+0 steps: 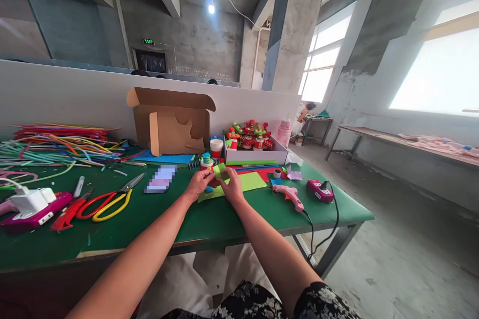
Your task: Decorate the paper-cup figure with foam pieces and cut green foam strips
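Observation:
Between my two hands a small piece of light green paper (219, 170), curled over, is raised just above the table. Its left edge is pinched by my left hand (198, 184), and its right side by the fingers of my right hand (232, 188). Under them lies a larger light green sheet (255, 181). A little blue piece (208, 189) sits by the left fingertips. Just behind the left hand stands a red and white paper cup (206, 163) with green and blue parts on top, its lower part hidden.
A pink glue gun (290, 196) lies at right near a magenta power strip (320, 191). Scissors (112, 202), red pliers (69, 213) and a phone (160, 179) are at left. Behind stand a cardboard box (179, 132), stacked cups (216, 148) and a white box (258, 156) of finished figures.

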Motion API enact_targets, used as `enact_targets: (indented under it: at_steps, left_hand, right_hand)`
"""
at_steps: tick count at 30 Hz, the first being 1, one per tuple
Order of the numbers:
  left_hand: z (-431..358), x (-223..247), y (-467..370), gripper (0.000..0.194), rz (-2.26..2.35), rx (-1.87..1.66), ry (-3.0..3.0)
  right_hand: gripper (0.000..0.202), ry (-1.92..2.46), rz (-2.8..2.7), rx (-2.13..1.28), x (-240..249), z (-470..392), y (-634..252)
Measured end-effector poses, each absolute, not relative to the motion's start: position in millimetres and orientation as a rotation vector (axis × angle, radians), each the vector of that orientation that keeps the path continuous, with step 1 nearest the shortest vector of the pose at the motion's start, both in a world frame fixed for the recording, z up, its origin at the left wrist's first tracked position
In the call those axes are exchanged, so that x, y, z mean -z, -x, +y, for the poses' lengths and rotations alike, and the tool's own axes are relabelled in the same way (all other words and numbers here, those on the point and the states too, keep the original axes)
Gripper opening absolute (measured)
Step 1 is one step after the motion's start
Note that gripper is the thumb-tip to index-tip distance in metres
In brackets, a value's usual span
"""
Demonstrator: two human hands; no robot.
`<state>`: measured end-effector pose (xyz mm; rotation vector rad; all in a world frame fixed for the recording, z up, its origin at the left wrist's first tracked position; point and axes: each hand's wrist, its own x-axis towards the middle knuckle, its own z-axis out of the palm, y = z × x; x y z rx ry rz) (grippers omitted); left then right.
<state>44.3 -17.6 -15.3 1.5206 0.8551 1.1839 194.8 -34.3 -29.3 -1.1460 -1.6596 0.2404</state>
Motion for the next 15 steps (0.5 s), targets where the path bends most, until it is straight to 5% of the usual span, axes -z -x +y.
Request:
enact_targets:
  at_steps: [15]
  left_hand:
    - [-19.4, 15.2, -45.8, 0.043, 0.846, -1.181, -1.540]
  right_hand:
    - [0.017, 1.136, -1.625, -0.277, 32.4, -31.8, -195.8]
